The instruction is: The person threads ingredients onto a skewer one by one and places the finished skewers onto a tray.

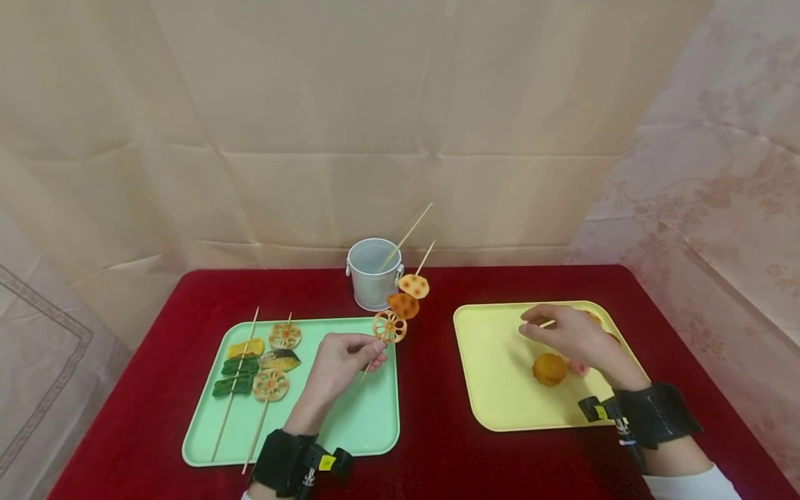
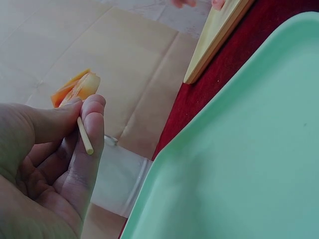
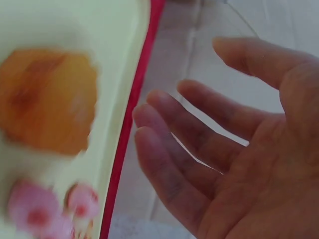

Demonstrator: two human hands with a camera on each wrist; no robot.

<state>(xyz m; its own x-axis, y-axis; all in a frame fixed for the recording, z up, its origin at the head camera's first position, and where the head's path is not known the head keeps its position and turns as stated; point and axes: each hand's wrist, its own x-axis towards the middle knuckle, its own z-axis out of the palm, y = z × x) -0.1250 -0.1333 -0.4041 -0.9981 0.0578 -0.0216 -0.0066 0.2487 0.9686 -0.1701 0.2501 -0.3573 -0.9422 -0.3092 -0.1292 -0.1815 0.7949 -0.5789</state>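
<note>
Loaded skewer point(image 1: 403, 305) at frame centre, tilted up-right: lotus slice point(image 1: 389, 326) lowest, then browned piece, spotted piece point(image 1: 414, 285). My left hand point(image 1: 340, 364) pinches its lower end, over the green tray point(image 1: 369, 423)'s right part. My right hand point(image 1: 578, 337), fingers apart, loosely bent, is over the yellow tray point(image 1: 494, 389), right of frame, near an orange ball point(image 1: 550, 369). Red cloth point(image 1: 431, 403) strip between facing tray rims gives sideways room. Bucket point(image 1: 370, 292) stands past green tray's far edge. Lower left: green-and-yellow skewer point(image 1: 237, 366), lotus skewer point(image 1: 271, 384) crossing the near rim.
</note>
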